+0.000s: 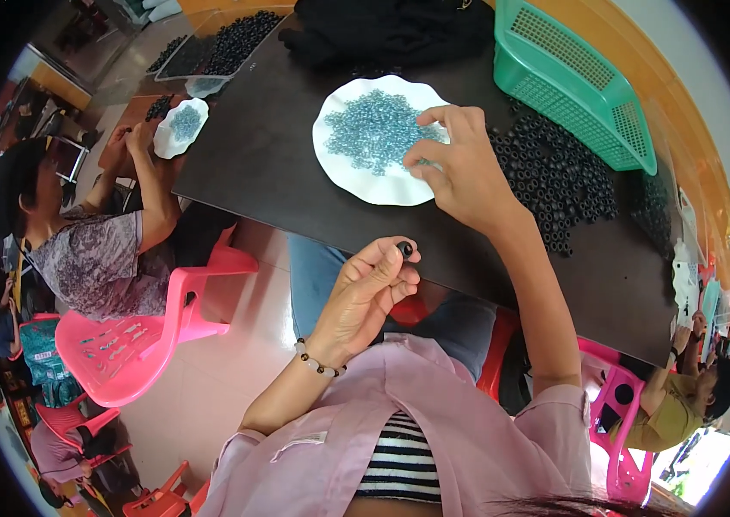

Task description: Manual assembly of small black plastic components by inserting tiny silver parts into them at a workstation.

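Smooth, dark counter (253,155) carries a wavy-rimmed white plate (333,170) of glassy blue-grey beads (369,129); the right hand (472,177) curls over them, its grip unclear. Nearer the body, the left hand (368,289) pinches a rounded black ring (405,249).

I'm at a dark table (253,142); pink plastic chair (117,358) on my left, pale tiled floor (240,362), bright light (702,465) near right.
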`<state>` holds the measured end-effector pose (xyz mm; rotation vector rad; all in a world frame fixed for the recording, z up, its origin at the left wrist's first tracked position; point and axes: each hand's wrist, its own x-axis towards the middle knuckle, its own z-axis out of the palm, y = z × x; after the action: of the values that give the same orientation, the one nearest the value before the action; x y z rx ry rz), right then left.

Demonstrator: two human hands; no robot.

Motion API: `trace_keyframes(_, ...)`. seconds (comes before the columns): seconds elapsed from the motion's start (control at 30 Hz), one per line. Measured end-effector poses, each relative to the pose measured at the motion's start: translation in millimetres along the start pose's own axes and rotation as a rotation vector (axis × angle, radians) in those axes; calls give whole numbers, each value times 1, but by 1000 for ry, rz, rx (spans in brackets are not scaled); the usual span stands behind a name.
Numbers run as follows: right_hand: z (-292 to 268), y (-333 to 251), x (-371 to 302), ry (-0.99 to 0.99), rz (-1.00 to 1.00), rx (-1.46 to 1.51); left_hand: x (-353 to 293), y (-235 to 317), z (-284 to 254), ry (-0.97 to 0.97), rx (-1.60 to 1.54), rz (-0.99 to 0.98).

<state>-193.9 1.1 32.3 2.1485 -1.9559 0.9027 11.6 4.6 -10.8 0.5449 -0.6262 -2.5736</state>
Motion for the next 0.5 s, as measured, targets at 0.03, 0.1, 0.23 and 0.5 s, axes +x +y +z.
trace_keyframes(0.03, 3, 2, 2, -5, -4, 3, 1, 0, -2, 4, -4, 4)
trace_keyframes(0.1, 6, 5, 3, -4, -14, -21, 2, -1, -5, -29, -54, -23)
trace_keyframes(0.23, 9, 4, 7, -56, -22, -49, 4, 0, -7, -26, -93, -38)
trace_keyframes(0.5, 8, 4, 15, -90, -76, -57, 7, 2, -10, -50, -162, -71)
